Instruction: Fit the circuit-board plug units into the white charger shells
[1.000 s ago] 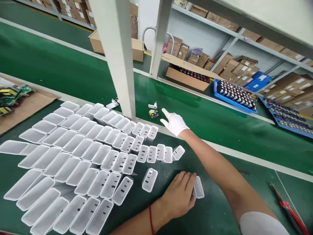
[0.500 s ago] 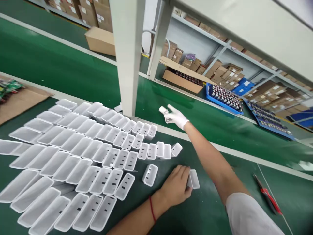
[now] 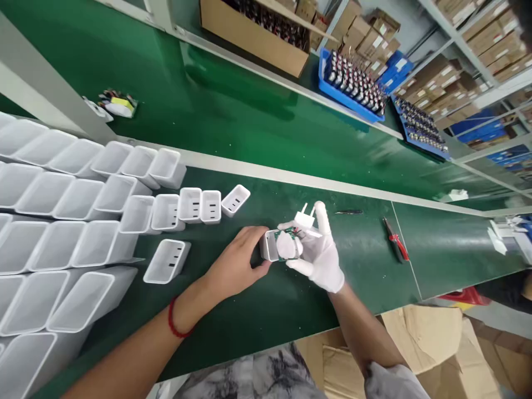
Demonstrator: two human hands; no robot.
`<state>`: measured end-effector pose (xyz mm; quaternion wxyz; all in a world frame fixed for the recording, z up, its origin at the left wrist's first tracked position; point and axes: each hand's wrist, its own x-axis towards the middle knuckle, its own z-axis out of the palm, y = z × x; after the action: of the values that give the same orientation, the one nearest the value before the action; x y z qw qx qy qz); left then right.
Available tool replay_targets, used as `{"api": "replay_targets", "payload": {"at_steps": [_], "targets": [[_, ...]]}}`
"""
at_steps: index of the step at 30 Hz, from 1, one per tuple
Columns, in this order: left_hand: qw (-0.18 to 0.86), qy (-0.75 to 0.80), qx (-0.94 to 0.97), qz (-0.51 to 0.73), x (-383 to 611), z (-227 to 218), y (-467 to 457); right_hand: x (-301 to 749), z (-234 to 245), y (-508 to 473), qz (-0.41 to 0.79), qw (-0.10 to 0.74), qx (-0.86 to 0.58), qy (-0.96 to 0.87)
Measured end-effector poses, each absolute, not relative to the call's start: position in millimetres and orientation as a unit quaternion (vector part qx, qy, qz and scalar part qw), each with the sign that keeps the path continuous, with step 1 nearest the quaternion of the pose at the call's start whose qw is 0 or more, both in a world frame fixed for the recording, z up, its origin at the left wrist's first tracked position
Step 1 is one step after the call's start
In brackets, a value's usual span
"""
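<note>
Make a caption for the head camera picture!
Left hand grips white case; gloved right hand holds circuit board and two-pin plug.

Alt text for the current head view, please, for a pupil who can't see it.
A bare left hand holds a white case; the gloved right hand holds a circuit board at its open end, and a two-pin plug. On the green table, rows of open cases stand at left; pliers lie at right.

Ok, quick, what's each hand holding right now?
Left hand: closed on a white case.
Right hand: gloved, holding a circuit board and white plug.
</note>
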<state>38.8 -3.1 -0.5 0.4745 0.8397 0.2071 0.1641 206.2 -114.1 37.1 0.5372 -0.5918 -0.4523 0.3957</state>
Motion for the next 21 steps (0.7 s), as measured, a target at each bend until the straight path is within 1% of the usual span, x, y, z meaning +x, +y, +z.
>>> {"api": "replay_targets", "payload": {"at_steps": [3,9,17,21], "targets": [[0.472,0.212,0.842,0.150,38,0,-2,202,24,-114,0.409,0.558,-0.559,-0.457],[0.470,0.210,0.845,0.143,38,1,0,203,20,-114,0.403,0.527,-0.574,-0.480],[0.489,0.205,0.836,0.139,38,0,1,205,24,-117,0.440,0.499,-0.581,-0.469],[0.494,0.200,0.835,0.137,39,0,1,207,24,-118,0.474,0.532,-0.540,-0.448]]}}
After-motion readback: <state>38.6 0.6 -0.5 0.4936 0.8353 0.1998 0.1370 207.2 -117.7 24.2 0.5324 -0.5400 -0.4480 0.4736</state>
